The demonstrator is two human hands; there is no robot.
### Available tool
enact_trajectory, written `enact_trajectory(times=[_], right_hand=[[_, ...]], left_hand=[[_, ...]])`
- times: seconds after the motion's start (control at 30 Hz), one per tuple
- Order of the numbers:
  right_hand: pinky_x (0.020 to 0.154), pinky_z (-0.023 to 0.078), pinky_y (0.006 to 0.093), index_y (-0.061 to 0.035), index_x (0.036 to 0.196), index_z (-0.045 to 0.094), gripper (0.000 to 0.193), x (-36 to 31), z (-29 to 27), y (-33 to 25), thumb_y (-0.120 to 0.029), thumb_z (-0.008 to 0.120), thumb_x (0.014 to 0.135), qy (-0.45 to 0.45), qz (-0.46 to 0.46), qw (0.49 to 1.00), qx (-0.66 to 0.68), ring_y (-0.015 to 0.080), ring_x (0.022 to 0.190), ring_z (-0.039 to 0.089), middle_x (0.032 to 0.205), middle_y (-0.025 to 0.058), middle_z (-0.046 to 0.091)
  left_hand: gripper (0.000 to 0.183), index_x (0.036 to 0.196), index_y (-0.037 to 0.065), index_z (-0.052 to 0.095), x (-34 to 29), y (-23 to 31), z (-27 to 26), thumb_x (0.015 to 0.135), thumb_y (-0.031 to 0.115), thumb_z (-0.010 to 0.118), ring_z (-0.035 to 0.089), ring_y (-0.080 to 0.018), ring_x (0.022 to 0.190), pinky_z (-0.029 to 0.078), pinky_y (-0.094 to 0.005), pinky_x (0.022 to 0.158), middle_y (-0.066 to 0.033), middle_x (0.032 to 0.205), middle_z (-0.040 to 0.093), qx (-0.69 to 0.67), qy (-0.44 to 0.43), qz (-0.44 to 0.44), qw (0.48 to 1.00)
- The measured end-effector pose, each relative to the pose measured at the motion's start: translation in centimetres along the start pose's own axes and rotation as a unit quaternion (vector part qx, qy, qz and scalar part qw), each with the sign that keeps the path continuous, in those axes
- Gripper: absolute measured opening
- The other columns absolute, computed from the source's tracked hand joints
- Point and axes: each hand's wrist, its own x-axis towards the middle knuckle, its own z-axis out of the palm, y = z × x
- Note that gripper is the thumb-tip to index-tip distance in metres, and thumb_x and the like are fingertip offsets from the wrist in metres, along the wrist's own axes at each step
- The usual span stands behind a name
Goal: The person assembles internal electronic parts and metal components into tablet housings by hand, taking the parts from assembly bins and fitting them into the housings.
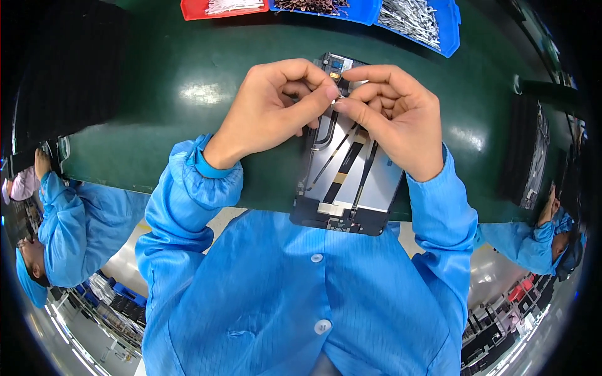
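An opened tablet-like device [384, 188] lies lengthwise in front of me, its lower end by the table's near edge. Black flat cables run along its silvery inner plate, and a small gold-coloured part shows near its top. Over that upper end, my left hand [273, 109] is closed in a pinch of thumb and index finger. My right hand [401, 116] meets it there, its fingers curled and its thumb tip against the left fingertips. A tiny pale piece [338, 99] shows between the fingertips; its kind is too small to make out.
Along the far edge of the green table [207, 150] stand a red bin [194, 12] of white strips, a blue bin [367, 14] of brown parts and another blue bin [450, 44] of silvery strips. Co-workers in blue [88, 219] sit left and right [523, 241]. Black stacks [523, 144] flank the table.
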Motion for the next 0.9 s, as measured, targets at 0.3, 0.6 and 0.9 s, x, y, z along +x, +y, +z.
enact_trajectory(times=[0.3, 0.6, 0.9], right_hand=[[0.053, 0.042, 0.0174, 0.0040, 0.110, 0.069, 0.022, 0.0, 0.1, -0.3, -0.007, 0.077, 0.093, 0.004, 0.050, 0.998, 0.032, -0.0001, 0.064, 0.058, 0.085, 0.0038, 0.071], [0.050, 0.043, 0.0186, 0.0026, 0.108, 0.068, 0.020, 0.0, -0.3, -1.2, -0.014, 0.073, 0.098, 0.018, 0.086, 0.989, 0.122, 0.0023, 0.061, 0.059, 0.087, 0.0058, 0.073], [0.049, 0.042, 0.0199, 0.0018, 0.109, 0.067, 0.019, 0.3, 0.0, -1.0, -0.015, 0.070, 0.100, 0.008, 0.108, 0.980, 0.166, 0.0039, 0.056, 0.054, 0.089, 0.0072, 0.073]], left_hand=[[0.014, 0.104, 0.003, 0.065, 0.0, -0.2, 0.9, 0.101, 0.016, 0.069, 0.062, -0.0025, 0.065, 0.048, -0.0190, 0.053, 0.0016, 0.076, 0.067, -0.055, 0.072, 0.024, 0.996], [0.008, 0.100, 0.003, 0.066, -0.3, -0.9, 1.5, 0.096, 0.008, 0.071, 0.059, 0.0002, 0.067, 0.045, -0.0166, 0.056, 0.0027, 0.078, 0.066, -0.043, 0.075, 0.043, 0.995], [0.005, 0.095, 0.003, 0.066, 0.0, -1.0, 1.6, 0.092, 0.001, 0.069, 0.055, 0.0024, 0.068, 0.041, -0.0150, 0.057, 0.0033, 0.079, 0.067, -0.029, 0.064, 0.053, 0.996]])
